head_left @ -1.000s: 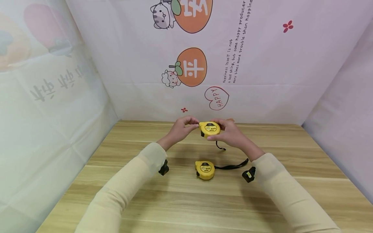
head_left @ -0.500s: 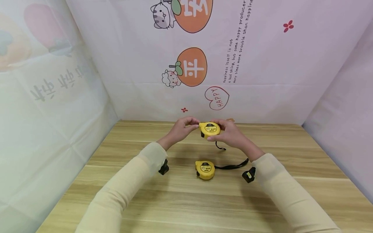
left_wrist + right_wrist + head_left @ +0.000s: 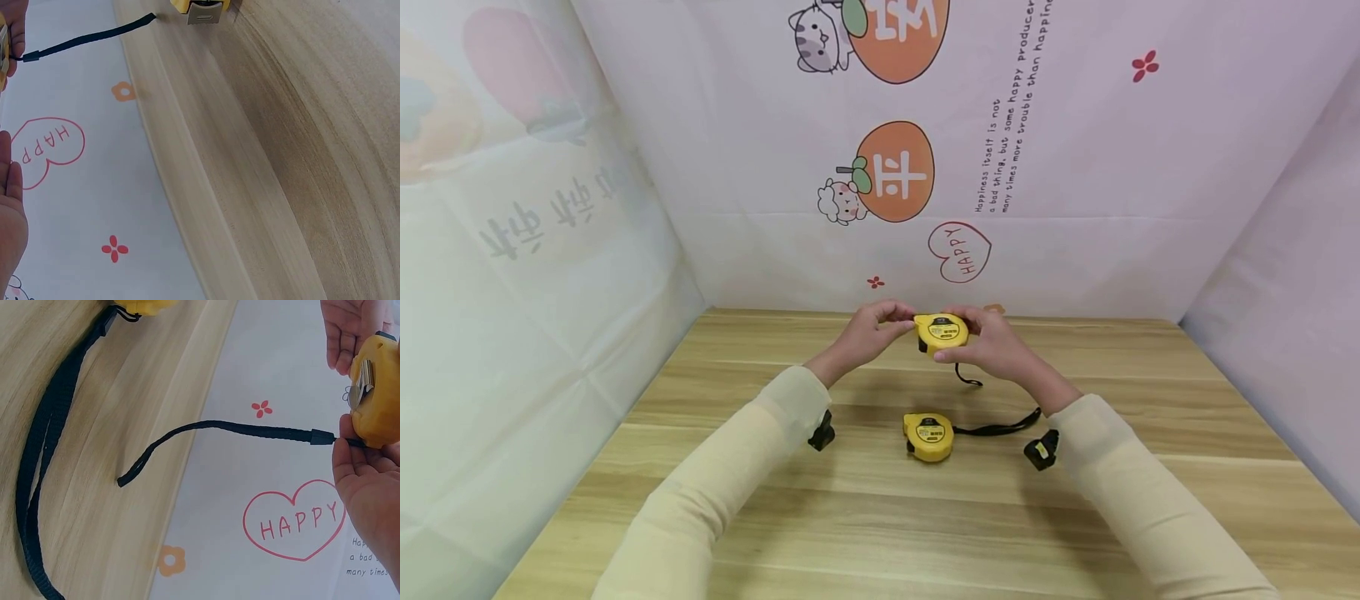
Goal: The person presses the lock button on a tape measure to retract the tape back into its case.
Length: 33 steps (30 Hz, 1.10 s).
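Note:
My right hand grips a yellow tape measure above the far part of the table, its thumb on the near side and fingers behind. A black wrist strap hangs from that tape measure. My left hand pinches at the left end of the same tape measure with thumb and fingertips; the exact contact is hidden. In the left wrist view the left hand shows only at the edge. A second yellow tape measure lies on the table nearer me, with its black strap stretched to the right.
The wood-grain table ends at a white printed cloth wall behind the hands. Cloth also hangs at the left and right. Black wrist cameras sit under both sleeves.
Both hands and the held tape measure stay almost in place. The second tape measure has not moved.

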Each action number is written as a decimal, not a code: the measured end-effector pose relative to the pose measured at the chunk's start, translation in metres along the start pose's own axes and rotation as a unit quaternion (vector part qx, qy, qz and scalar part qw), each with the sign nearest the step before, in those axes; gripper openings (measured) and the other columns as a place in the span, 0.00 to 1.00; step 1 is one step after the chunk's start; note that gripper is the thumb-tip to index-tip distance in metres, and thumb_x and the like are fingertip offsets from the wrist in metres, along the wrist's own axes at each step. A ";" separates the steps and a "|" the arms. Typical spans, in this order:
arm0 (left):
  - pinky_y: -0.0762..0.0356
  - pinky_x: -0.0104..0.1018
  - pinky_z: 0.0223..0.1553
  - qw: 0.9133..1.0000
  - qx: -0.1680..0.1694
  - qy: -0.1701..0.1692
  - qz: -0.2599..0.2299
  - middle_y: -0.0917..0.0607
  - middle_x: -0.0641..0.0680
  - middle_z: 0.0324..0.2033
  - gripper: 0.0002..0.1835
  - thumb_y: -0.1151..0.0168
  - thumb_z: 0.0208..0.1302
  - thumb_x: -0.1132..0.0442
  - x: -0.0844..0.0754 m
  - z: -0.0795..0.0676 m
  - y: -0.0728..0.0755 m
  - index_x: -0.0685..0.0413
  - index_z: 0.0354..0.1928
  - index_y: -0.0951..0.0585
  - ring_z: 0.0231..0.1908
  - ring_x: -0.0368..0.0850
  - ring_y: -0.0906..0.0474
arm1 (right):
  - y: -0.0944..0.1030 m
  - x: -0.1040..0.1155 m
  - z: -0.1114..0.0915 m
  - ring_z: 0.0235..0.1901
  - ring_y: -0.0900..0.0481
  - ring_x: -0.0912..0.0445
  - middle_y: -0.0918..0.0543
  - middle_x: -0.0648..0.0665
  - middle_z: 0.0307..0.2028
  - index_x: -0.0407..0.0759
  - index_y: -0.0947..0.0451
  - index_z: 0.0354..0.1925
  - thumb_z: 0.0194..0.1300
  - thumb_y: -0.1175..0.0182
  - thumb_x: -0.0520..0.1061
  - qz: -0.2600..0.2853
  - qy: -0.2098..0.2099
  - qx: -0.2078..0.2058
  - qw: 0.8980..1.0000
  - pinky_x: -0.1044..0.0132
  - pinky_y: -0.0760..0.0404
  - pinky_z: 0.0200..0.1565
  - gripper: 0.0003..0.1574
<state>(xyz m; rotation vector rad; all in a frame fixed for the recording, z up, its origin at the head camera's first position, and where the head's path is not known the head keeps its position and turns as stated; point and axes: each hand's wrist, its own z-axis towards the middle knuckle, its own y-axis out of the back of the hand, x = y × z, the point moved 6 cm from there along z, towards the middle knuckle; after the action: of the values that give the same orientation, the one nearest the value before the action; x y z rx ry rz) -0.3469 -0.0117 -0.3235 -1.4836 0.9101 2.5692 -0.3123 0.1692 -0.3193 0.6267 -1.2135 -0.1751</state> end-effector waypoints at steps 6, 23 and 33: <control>0.23 0.37 0.47 1.000 0.003 0.003 -0.001 0.17 0.49 0.44 0.13 0.40 0.70 0.60 0.001 0.000 -0.001 0.57 0.52 0.20 0.47 0.43 0.24 | 0.001 0.000 -0.001 0.55 0.26 0.44 0.26 0.36 0.57 0.31 0.34 0.65 0.52 0.24 0.50 -0.003 -0.009 -0.005 1.000 0.52 0.26 0.54 0.49; 0.34 0.50 0.59 0.999 0.028 0.022 0.002 0.20 0.45 0.49 0.30 0.24 0.53 0.51 0.008 -0.004 -0.008 0.49 0.58 0.22 0.55 0.47 0.28 | 0.001 -0.009 -0.001 0.50 0.24 0.46 0.23 0.39 0.52 0.33 0.31 0.62 0.51 0.24 0.53 -0.024 -0.001 -0.019 1.000 0.54 0.25 0.49 0.47; 0.34 0.46 0.59 0.999 0.028 0.022 0.022 0.20 0.46 0.48 0.28 0.24 0.52 0.53 0.013 -0.004 -0.012 0.52 0.55 0.21 0.54 0.49 0.27 | -0.004 -0.019 -0.001 0.47 0.23 0.48 0.22 0.40 0.50 0.34 0.30 0.61 0.51 0.23 0.53 -0.013 -0.008 -0.021 1.000 0.58 0.23 0.45 0.46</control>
<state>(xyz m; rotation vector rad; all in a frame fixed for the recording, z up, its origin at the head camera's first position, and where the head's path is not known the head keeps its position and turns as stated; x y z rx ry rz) -0.3472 -0.0070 -0.3404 -1.5268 1.0224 2.5275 -0.3175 0.1746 -0.3367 0.6066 -1.2146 -0.2275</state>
